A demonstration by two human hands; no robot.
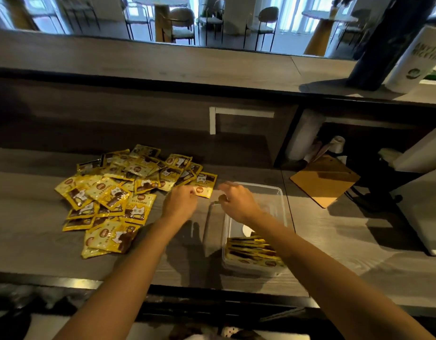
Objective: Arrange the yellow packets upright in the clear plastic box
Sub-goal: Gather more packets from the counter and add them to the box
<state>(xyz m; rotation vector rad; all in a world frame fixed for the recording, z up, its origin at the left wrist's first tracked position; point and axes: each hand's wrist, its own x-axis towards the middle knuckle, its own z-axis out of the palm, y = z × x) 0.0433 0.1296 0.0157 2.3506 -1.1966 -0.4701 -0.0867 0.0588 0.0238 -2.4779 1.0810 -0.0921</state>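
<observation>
A loose pile of yellow packets with cat pictures lies on the wooden counter, left of centre. The clear plastic box stands to its right, and several yellow packets stand on edge at its near end. My left hand rests at the pile's right edge, fingertips touching the rightmost packet. My right hand hovers over the box's far left corner, fingers curled and apart, with nothing seen in it.
A cork-brown board lies right of the box. A white paper roll stands behind it under the raised bar shelf. A white appliance sits at the far right. The counter's front edge runs close below the box.
</observation>
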